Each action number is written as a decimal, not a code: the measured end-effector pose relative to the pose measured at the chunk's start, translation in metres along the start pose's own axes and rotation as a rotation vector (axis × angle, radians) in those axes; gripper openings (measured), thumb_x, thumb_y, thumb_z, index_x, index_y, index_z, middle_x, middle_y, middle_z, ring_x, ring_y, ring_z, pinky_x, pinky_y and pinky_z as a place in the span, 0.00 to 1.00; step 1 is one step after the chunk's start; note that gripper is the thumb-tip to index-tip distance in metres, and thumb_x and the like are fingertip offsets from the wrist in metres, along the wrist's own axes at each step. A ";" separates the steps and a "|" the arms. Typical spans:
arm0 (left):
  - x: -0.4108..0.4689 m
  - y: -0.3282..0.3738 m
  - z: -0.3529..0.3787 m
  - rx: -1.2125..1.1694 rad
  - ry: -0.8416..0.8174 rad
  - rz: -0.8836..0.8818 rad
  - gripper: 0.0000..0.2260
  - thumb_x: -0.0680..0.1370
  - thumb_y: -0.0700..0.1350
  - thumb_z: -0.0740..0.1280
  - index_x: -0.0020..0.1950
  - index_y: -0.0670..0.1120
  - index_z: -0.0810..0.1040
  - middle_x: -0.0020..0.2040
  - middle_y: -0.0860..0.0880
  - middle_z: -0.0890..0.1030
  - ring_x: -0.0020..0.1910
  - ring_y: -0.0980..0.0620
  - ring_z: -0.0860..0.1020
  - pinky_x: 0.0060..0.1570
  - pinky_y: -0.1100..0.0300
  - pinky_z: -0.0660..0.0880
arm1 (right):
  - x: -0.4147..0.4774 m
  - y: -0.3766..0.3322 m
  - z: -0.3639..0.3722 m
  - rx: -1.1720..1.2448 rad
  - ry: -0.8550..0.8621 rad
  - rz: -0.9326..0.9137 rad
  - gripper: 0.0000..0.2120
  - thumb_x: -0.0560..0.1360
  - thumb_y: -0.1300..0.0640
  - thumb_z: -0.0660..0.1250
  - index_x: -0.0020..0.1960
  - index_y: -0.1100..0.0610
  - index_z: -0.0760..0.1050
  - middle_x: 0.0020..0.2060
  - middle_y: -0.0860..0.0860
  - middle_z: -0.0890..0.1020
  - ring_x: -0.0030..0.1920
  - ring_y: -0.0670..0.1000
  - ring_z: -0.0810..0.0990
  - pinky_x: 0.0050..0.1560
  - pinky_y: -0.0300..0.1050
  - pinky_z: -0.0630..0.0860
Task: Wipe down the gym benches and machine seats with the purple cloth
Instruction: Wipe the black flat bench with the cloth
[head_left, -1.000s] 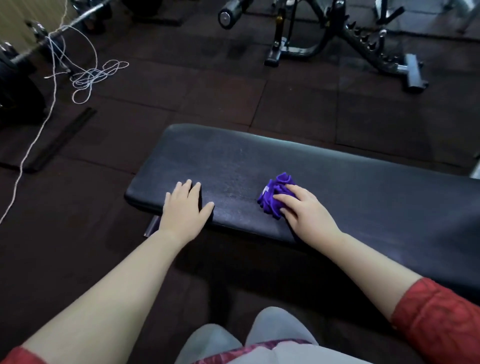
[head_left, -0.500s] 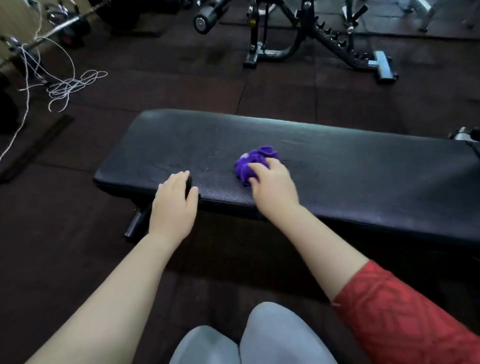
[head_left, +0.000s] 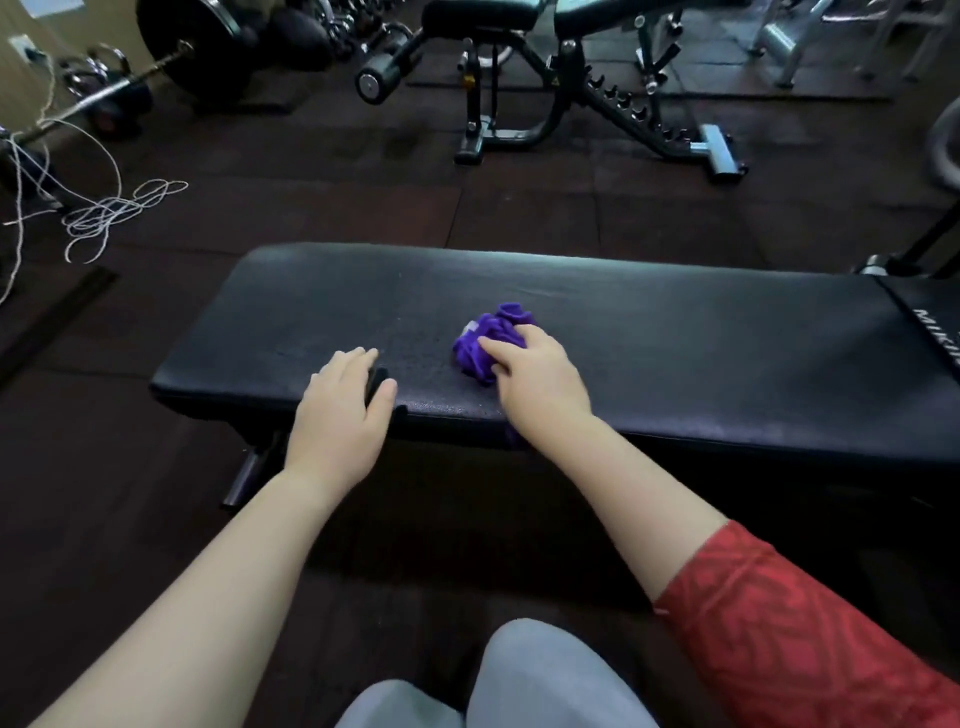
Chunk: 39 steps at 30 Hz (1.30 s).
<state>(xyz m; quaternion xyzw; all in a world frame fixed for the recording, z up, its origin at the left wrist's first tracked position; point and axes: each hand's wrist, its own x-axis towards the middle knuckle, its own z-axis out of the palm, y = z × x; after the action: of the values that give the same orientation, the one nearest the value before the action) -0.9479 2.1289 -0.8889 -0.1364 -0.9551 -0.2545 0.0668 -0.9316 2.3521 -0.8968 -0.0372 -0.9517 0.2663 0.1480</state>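
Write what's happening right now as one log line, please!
step: wipe bench | right hand: grips cloth on bench | left hand: rests flat on near edge | cloth: bunched

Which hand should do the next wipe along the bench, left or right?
Right. The right hand grips the bunched purple cloth on the bench pad, with a long stretch of pad to its right. The left hand lies flat on the near edge, holding nothing.

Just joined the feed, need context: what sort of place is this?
Most likely a gym's free-weights area: a flat padded bench with the purple cloth on it, an adjustable bench behind it, and a barbell with a large plate further back.
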 end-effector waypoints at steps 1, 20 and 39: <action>0.000 0.008 0.005 0.009 -0.035 0.027 0.22 0.81 0.52 0.57 0.74 0.45 0.66 0.74 0.48 0.66 0.75 0.50 0.58 0.75 0.50 0.53 | -0.006 0.020 -0.012 0.008 0.041 0.048 0.13 0.75 0.56 0.62 0.57 0.46 0.78 0.57 0.48 0.75 0.57 0.53 0.73 0.51 0.41 0.69; -0.027 0.132 0.052 0.130 -0.262 0.052 0.22 0.82 0.55 0.52 0.72 0.45 0.67 0.73 0.47 0.67 0.74 0.46 0.61 0.70 0.46 0.61 | -0.083 0.144 -0.116 -0.061 0.016 0.045 0.15 0.76 0.59 0.65 0.61 0.49 0.78 0.65 0.50 0.74 0.62 0.53 0.74 0.59 0.38 0.67; -0.022 0.127 0.075 0.038 -0.200 -0.064 0.21 0.80 0.52 0.63 0.73 0.52 0.67 0.76 0.49 0.63 0.77 0.47 0.53 0.72 0.49 0.59 | -0.075 0.159 -0.111 -0.161 0.021 -0.024 0.16 0.77 0.50 0.62 0.63 0.39 0.73 0.66 0.47 0.71 0.64 0.54 0.70 0.69 0.55 0.59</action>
<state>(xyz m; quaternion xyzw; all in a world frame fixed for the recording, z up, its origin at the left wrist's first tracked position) -0.8939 2.2676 -0.8985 -0.1295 -0.9655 -0.2232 -0.0346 -0.8275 2.5322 -0.9083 -0.0405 -0.9689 0.1866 0.1577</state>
